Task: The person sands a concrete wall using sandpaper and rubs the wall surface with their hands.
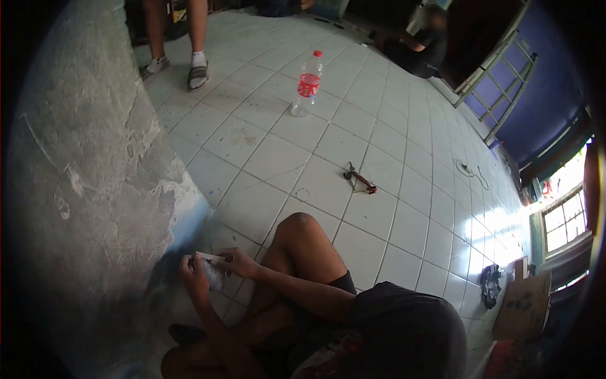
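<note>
Both my hands are together at the lower left, close to the base of the wall. Between them is a small, thin whitish piece (216, 276), greyish and translucent-looking, with a bright white strip (209, 257) along its upper edge. What exactly it is I cannot make out. My left hand (194, 276) pinches its left end with bent fingers. At the other end, my right hand (238, 263) closes its fingers on the strip. My bare knee (300, 230) is bent just beyond my right forearm.
A clear bottle (308, 85) with a red cap stands on the tiles (271, 158). Nearer lies a slingshot-like object (361, 180). A rough wall (95, 164) borders the left. One person stands (197, 66); another sits (420, 50). A ladder-like frame (505, 88) and cardboard box (522, 306) are right.
</note>
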`<state>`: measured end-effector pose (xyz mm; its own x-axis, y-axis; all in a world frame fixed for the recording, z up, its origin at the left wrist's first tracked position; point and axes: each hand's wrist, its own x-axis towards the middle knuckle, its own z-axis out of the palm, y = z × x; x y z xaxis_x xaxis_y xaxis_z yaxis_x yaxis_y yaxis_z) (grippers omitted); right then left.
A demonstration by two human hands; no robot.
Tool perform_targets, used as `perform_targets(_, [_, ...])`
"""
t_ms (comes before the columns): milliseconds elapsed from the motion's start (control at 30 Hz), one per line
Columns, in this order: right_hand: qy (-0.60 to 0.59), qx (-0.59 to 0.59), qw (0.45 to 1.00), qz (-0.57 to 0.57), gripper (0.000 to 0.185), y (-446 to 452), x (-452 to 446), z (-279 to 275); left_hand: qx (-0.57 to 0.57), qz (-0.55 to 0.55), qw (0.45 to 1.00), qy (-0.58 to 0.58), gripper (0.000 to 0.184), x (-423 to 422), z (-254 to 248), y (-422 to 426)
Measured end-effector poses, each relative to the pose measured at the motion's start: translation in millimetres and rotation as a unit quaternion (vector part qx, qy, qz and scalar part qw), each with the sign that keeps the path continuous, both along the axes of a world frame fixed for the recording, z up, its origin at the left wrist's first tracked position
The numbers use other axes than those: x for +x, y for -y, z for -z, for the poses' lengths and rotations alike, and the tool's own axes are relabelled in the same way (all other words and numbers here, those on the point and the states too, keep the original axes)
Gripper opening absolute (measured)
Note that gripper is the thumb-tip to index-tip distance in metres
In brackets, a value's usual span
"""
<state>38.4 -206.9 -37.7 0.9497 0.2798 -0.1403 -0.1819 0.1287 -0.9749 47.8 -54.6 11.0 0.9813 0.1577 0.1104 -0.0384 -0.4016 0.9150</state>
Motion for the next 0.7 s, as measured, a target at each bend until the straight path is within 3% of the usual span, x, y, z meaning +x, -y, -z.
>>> perform_targets(233, [0.001, -0.042, 0.997, -0.057, 0.035, -1, -6, -18, -0.023, -0.050, 0.998, -0.037, 0.026, -16, 15, -18])
perform_targets(300, [0.008, -0.052, 0.997, -0.054, 0.034, 2, -3, -16, -0.100, -0.023, 0.993, -0.053, 0.027, -9, 21, -18])
perform_targets(533, [0.008, -0.063, 0.997, -0.054, 0.035, 3, -2, -11, -0.101, 0.018, 0.988, -0.114, 0.029, -5, 9, -14])
perform_targets(700, [-0.077, 0.022, 0.995, -0.057, 0.042, 0, -2, -18, -0.113, -0.019, 0.990, -0.079, 0.027, -6, 9, -18])
